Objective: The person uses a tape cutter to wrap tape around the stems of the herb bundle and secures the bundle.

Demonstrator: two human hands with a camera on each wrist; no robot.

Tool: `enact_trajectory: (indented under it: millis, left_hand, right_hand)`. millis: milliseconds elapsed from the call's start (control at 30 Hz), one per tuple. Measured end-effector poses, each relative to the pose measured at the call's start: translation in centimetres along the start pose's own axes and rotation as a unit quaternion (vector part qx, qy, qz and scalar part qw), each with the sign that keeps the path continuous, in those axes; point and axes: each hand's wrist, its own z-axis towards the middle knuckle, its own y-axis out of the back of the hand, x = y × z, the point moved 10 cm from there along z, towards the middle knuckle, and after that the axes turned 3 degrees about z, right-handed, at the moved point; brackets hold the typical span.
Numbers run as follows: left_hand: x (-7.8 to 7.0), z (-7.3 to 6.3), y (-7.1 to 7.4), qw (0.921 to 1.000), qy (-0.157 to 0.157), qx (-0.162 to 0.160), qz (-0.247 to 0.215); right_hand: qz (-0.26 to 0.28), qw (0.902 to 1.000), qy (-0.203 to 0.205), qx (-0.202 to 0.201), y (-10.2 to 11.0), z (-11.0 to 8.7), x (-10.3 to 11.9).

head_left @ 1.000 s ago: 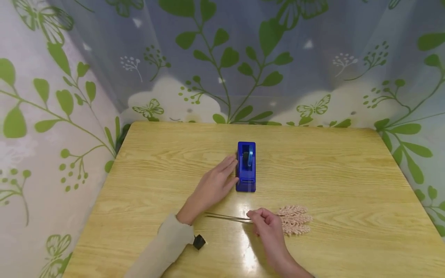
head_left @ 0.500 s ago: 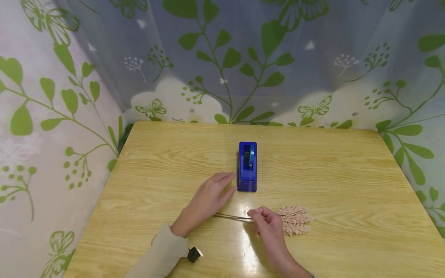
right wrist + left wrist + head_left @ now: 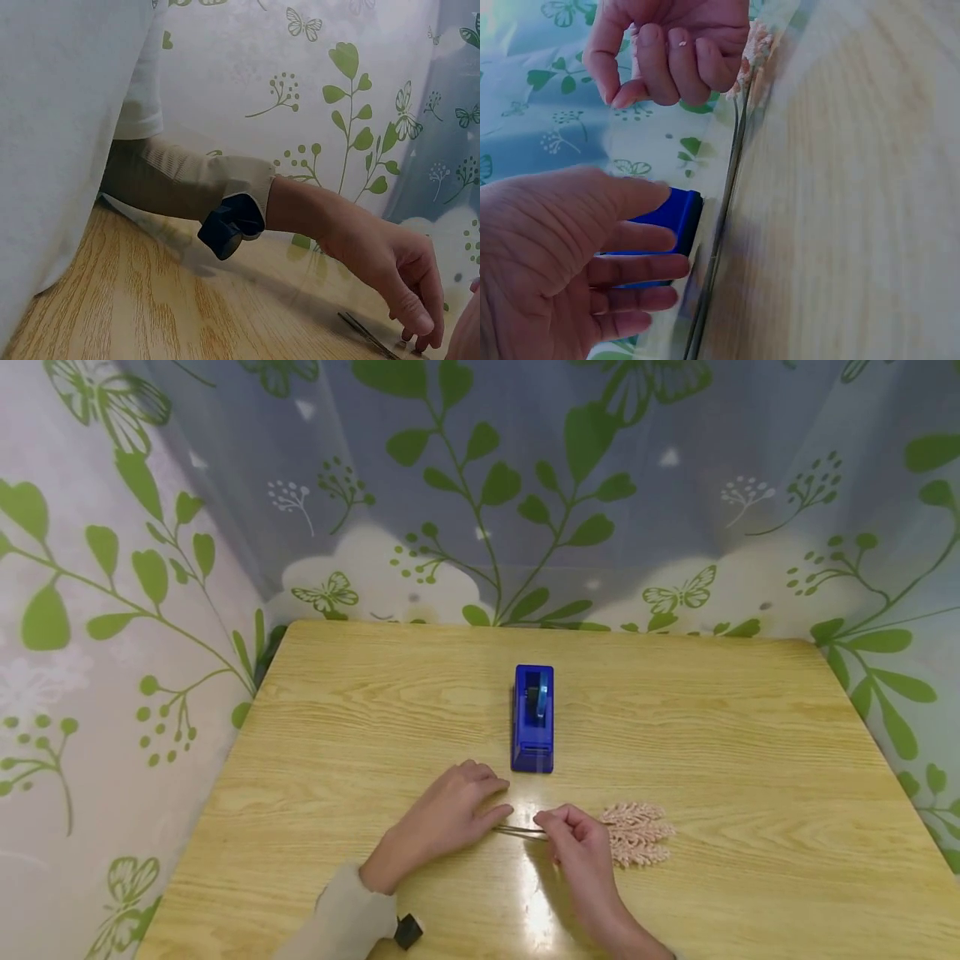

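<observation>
A blue tape dispenser (image 3: pixel 534 762) stands mid-table. Nearer the front lies a bunch of artificial flower sprigs, their fluffy pink heads (image 3: pixel 641 835) to the right and thin dark stems (image 3: pixel 517 832) to the left. My left hand (image 3: pixel 450 814) hovers by the stem ends, fingers loosely extended, holding nothing. In the left wrist view its fingers overlap the dispenser (image 3: pixel 676 214), and the stems (image 3: pixel 724 202) run just beyond the fingertips. Above the sprigs is my right hand (image 3: pixel 585 856), its thumb and index tip together and other fingers curled; I cannot tell whether they pinch something thin.
The wooden table (image 3: pixel 712 727) is bordered by curtains (image 3: pixel 360 468) printed with green leaves and butterflies. A small black device (image 3: pixel 408 932) is strapped at my left wrist, below the beige sleeve (image 3: pixel 341 914).
My left hand has come away from the tape dispenser's side and drawn back toward the stem ends, now covering part of them. The right hand, sprigs and dispenser stay in place.
</observation>
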Motion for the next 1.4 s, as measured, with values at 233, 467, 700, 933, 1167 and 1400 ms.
enact_trajectory:
  millis: [233,467,700,933,1167,1400]
  left_hand:
    - [-0.3,-0.9,-1.0,0.9989,0.003,0.044,0.015]
    - [-0.7,-1.2,-1.3,0.9988,-0.013,0.043,0.018]
    - [-1.2,-1.1,-1.5,0.9985,-0.037,0.037,-0.018]
    - [-1.8,-1.1,-1.5,0.9979,-0.048,0.042,-0.013]
    - [-2.0,-1.0,-1.8,0.9978,-0.043,0.051,-0.005]
    - [-2.2,-0.9,-2.0,0.9976,-0.05,0.045,0.019]
  right_hand:
    - [0.004,1.0,-0.003,0.002,-0.1,0.1,-0.2]
    - [0.005,1.0,-0.004,0.001,-0.2,0.1,-0.3]
    - [0.005,1.0,-0.006,-0.001,-0.1,0.2,-0.4]
    - [0.004,1.0,-0.008,0.0,0.0,0.2,-0.5]
    - [0.007,0.9999,-0.013,0.002,0.0,0.1,-0.5]
    - [0.006,0.9999,-0.01,0.005,0.0,0.2,-0.5]
